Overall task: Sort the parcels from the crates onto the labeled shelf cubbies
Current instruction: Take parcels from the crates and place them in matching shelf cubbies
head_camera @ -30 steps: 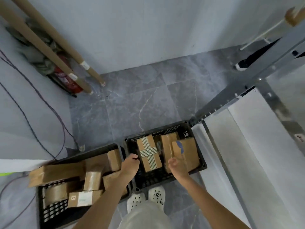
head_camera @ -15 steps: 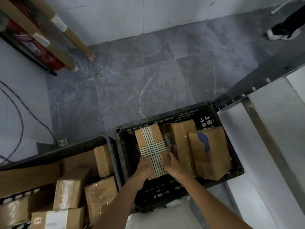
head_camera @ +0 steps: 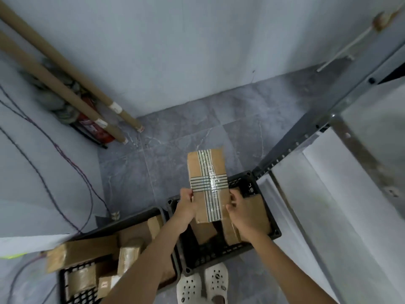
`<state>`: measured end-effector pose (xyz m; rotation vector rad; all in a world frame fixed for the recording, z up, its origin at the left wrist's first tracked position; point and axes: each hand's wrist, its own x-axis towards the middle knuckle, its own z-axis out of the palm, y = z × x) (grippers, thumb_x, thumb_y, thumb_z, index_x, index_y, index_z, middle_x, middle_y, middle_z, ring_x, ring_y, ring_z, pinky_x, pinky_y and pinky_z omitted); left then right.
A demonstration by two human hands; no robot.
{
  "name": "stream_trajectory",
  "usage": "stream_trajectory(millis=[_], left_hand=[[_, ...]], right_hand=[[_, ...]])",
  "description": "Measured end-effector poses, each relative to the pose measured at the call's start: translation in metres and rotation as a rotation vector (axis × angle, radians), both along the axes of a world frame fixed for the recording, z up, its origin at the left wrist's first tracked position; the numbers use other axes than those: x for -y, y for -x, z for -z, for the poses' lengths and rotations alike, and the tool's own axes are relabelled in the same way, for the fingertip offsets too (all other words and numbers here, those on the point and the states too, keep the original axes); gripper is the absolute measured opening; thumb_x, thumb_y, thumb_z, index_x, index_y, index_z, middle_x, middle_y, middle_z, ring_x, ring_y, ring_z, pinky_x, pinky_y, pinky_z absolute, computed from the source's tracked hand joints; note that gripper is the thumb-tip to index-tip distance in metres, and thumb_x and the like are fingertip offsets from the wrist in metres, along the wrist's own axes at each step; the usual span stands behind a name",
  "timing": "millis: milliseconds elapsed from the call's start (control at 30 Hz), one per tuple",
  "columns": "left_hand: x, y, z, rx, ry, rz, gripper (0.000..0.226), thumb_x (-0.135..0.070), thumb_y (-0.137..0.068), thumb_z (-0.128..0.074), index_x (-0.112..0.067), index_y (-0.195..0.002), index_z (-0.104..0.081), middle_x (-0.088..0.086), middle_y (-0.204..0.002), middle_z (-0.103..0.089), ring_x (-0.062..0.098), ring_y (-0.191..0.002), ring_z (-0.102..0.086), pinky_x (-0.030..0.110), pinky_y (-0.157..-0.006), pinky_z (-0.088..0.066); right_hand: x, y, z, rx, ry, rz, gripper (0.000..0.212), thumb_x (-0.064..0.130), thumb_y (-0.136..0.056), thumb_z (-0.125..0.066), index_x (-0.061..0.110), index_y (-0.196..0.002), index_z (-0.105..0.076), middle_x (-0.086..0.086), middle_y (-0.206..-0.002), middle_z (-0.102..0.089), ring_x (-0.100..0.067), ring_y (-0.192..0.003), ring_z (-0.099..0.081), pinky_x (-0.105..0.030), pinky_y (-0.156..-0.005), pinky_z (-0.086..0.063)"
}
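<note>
A brown cardboard parcel (head_camera: 206,172) crossed with striped tape is held up above the right black crate (head_camera: 266,235). My left hand (head_camera: 185,206) grips its left edge and my right hand (head_camera: 240,212) grips its right edge. Two more brown parcels (head_camera: 256,213) lie in that crate under my hands. The left black crate (head_camera: 65,286) holds several brown parcels, among them a long one (head_camera: 81,252). The grey metal shelf frame (head_camera: 291,145) with white boards stands to the right.
Two long cardboard tubes (head_camera: 72,84) lean in the left corner over a red fire extinguisher (head_camera: 94,128). Dark cables (head_camera: 54,163) trail down the left wall. My feet in white clogs (head_camera: 202,284) stand just behind the crates on the grey tiled floor.
Both hands reached into the right crate, took hold of the striped-tape parcel and lifted it out. The view has tilted back up toward the wall.
</note>
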<state>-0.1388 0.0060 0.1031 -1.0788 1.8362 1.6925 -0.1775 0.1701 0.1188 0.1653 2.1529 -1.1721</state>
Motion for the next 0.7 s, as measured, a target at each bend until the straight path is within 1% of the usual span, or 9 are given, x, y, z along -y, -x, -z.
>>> stream_trajectory(millis=[100, 133, 233, 300, 367, 467, 567, 633, 700], left_hand=[[0.007, 0.032, -0.092, -0.082, 0.026, 0.014, 0.026, -0.019, -0.088, -0.058, -0.01, -0.109, -0.045, 0.01, -0.109, -0.061, 0.023, -0.096, -0.062, 0.043, -0.08, -0.056], [0.01, 0.043, -0.117, -0.106, 0.038, 0.028, 0.031, -0.023, -0.085, -0.061, -0.01, -0.11, -0.048, 0.012, -0.109, -0.063, 0.025, -0.095, -0.065, 0.044, -0.076, -0.057], [0.025, 0.077, -0.156, -0.153, 0.112, 0.017, 0.028, -0.032, -0.081, -0.062, -0.021, -0.103, -0.05, 0.014, -0.106, -0.066, 0.027, -0.087, -0.066, 0.045, -0.073, -0.058], [0.014, 0.082, -0.229, -0.27, 0.177, -0.027, 0.029, -0.032, -0.082, -0.063, -0.02, -0.1, -0.044, 0.012, -0.1, -0.064, 0.021, -0.086, -0.063, 0.043, -0.079, -0.055], [0.001, 0.081, -0.307, -0.433, 0.231, -0.082, 0.035, -0.025, -0.083, -0.067, -0.016, -0.103, -0.039, 0.001, -0.094, -0.058, 0.011, -0.083, -0.057, 0.033, -0.078, -0.047], [-0.008, 0.077, -0.384, -0.593, 0.267, -0.094, 0.057, -0.03, -0.077, -0.075, -0.016, -0.112, -0.033, -0.002, -0.102, -0.056, 0.013, -0.092, -0.057, 0.025, -0.082, -0.042], [-0.009, 0.072, -0.438, -0.711, 0.26, -0.048, 0.086, -0.036, -0.068, -0.082, -0.017, -0.128, -0.024, -0.002, -0.114, -0.054, 0.014, -0.106, -0.054, 0.027, -0.093, -0.043], [-0.009, 0.071, -0.466, -0.79, 0.263, -0.038, 0.101, -0.037, -0.061, -0.086, -0.017, -0.135, -0.022, 0.001, -0.126, -0.049, 0.016, -0.116, -0.05, 0.033, -0.102, -0.043], [-0.008, 0.067, -0.491, -0.838, 0.277, -0.038, 0.111, -0.043, -0.054, -0.087, -0.018, -0.139, -0.02, 0.005, -0.134, -0.042, 0.02, -0.123, -0.044, 0.039, -0.105, -0.041]], right_hand=[[0.002, 0.029, -0.086, -0.107, 0.039, -0.001, 0.042, 0.004, -0.097, -0.042, 0.015, -0.138, -0.04, -0.005, -0.135, -0.051, -0.02, -0.12, -0.05, -0.027, -0.093, -0.043], [0.004, 0.037, -0.116, -0.148, 0.06, 0.003, 0.041, 0.002, -0.097, -0.041, 0.012, -0.137, -0.041, -0.004, -0.131, -0.052, -0.02, -0.12, -0.05, -0.028, -0.094, -0.042], [0.008, 0.059, -0.196, -0.264, 0.156, 0.034, 0.036, -0.005, -0.095, -0.04, 0.008, -0.127, -0.048, -0.007, -0.115, -0.055, -0.021, -0.105, -0.055, -0.026, -0.084, -0.046], [0.007, 0.065, -0.245, -0.344, 0.202, 0.071, 0.034, -0.004, -0.094, -0.041, 0.01, -0.124, -0.05, -0.008, -0.113, -0.057, -0.016, -0.096, -0.055, -0.015, -0.074, -0.046], [0.007, 0.065, -0.294, -0.472, 0.261, 0.085, 0.032, -0.001, -0.093, -0.046, 0.014, -0.12, -0.052, -0.001, -0.111, -0.058, -0.006, -0.092, -0.055, -0.009, -0.068, -0.045], [0.009, 0.053, -0.358, -0.669, 0.357, 0.08, 0.034, -0.001, -0.092, -0.05, 0.021, -0.118, -0.05, 0.006, -0.111, -0.054, 0.011, -0.097, -0.053, -0.001, -0.078, -0.042], [0.015, 0.035, -0.405, -0.883, 0.369, 0.107, 0.04, 0.006, -0.092, -0.054, 0.033, -0.12, -0.045, 0.005, -0.12, -0.046, 0.004, -0.112, -0.047, -0.008, -0.096, -0.037], [0.024, 0.021, -0.436, -0.959, 0.41, 0.131, 0.042, 0.009, -0.094, -0.052, 0.038, -0.123, -0.042, 0.008, -0.119, -0.038, 0.004, -0.114, -0.042, -0.007, -0.097, -0.037], [0.035, 0.006, -0.463, -1.016, 0.41, 0.177, 0.043, 0.009, -0.095, -0.05, 0.035, -0.128, -0.043, 0.007, -0.121, -0.035, -0.001, -0.117, -0.041, -0.015, -0.102, -0.038]])
